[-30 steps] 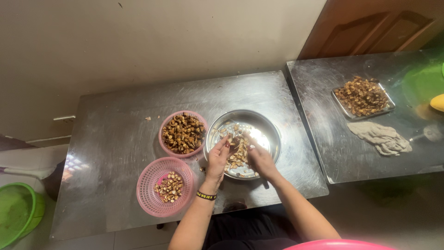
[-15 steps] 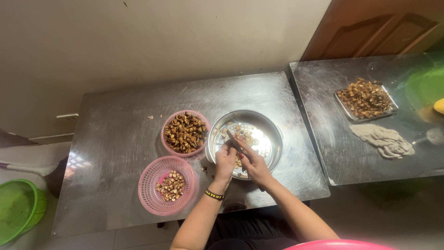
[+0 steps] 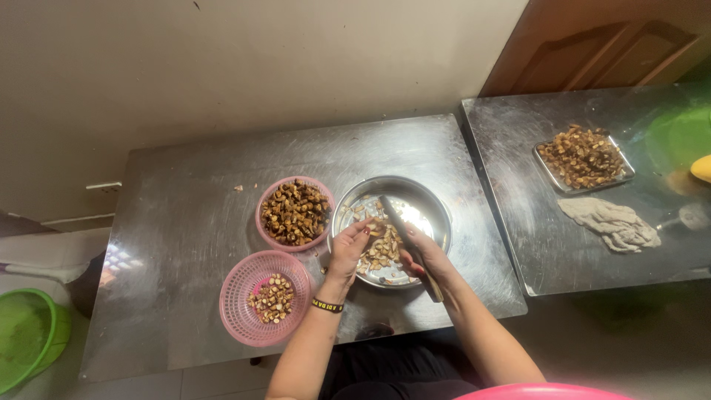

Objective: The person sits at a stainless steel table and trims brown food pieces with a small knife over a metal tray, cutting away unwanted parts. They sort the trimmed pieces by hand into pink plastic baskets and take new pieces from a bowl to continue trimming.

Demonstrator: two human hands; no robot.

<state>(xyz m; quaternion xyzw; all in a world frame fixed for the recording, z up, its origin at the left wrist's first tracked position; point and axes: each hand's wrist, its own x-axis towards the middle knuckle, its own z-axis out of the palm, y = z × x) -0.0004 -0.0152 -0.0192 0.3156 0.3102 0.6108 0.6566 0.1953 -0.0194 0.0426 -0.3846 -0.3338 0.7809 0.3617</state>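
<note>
- Two steel tables (image 3: 185, 222) stand side by side below us, the second table (image 3: 518, 244) to our right; across them we count two pink baskets, one steel bowl and one flat steel tray.
- One steel bowl (image 3: 429, 204) sits near the front edge of the nearer table, holding pale, cut brown pieces (image 3: 378, 255) strewn over its bottom.
- Our left hand (image 3: 348, 248) hangs over the bowl's left rim, fingers pinched narrow on a small piece that is hard to make out.
- Our right hand (image 3: 426, 255) is closed around a knife (image 3: 396, 218); the blade slants up over the bowl and the dark handle sticks out below the palm.
- One pink basket (image 3: 266, 204), just left of the bowl, is heaped with brown chunks (image 3: 295, 211).
- A second pink basket (image 3: 233, 307), nearer us, holds only a small layer of cut bits (image 3: 270, 296).
- One tray (image 3: 544, 167) on the right-hand table carries another heap of brown chunks, with a crumpled grey cloth (image 3: 611, 224) beside it.
- Cut off by the frame: a green tub (image 3: 26, 333) at far left, a yellow object (image 3: 700, 169) at far right, a pink rim (image 3: 544, 391) at the bottom.
</note>
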